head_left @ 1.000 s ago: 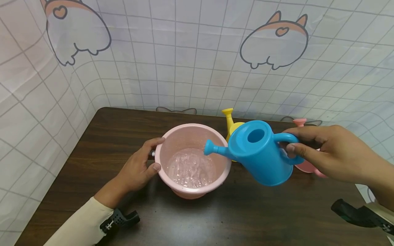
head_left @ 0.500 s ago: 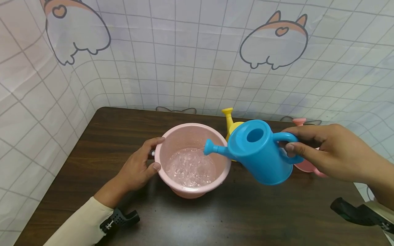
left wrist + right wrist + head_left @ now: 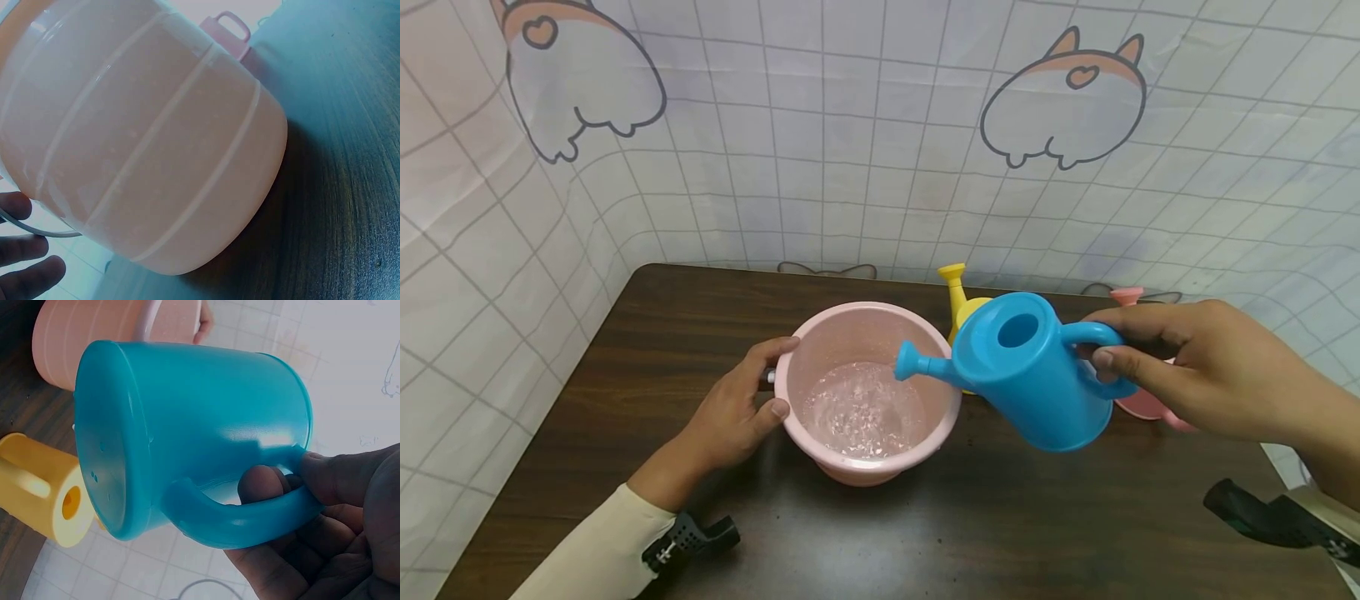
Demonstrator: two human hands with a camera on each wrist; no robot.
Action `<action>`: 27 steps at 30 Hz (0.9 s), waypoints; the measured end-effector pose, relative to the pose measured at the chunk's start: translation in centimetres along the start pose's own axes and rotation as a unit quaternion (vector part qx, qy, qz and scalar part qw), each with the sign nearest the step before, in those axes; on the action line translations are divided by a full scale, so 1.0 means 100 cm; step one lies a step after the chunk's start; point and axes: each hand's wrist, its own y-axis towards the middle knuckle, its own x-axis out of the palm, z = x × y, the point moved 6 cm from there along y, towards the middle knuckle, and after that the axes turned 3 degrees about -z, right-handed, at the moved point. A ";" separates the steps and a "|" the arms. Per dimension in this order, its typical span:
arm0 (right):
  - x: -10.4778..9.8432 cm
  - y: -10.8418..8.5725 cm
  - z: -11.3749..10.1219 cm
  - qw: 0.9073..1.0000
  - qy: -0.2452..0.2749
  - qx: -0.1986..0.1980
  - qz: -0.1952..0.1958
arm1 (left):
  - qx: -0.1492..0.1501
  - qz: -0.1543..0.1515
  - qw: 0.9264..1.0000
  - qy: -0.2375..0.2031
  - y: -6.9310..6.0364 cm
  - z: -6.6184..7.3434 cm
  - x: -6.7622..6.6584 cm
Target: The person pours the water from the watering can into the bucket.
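A pink bucket (image 3: pixel 857 477) with rippling water (image 3: pixel 865 408) in it stands on the dark wooden table. My left hand (image 3: pixel 730 410) grips its left rim, thumb and fingers at the edge; the left wrist view shows the bucket's ribbed side (image 3: pixel 156 137) and a thin wire handle. In my right hand (image 3: pixel 1210 375) is a blue watering can (image 3: pixel 1037 375), held by its handle (image 3: pixel 244 522). The can tilts left, its spout head (image 3: pixel 907 361) over the right part of the bucket. Water leaving the spout is hard to make out.
Behind the blue can, a yellow watering can (image 3: pixel 957 300) stands partly hidden. A pink watering can (image 3: pixel 1144 405) sits behind my right hand, mostly covered. A white grid-patterned curtain (image 3: pixel 850 150) hangs along the table's back edge (image 3: pixel 737 268).
Both hands, the blue watering can and the bucket hold their places. Only the ripples on the water vary, and the whole view shifts very slightly.
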 end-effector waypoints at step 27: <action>-0.002 0.001 -0.006 1.000 -0.004 -0.014 0.000 | -0.006 -0.002 1.000 0.005 -0.001 0.002 0.000</action>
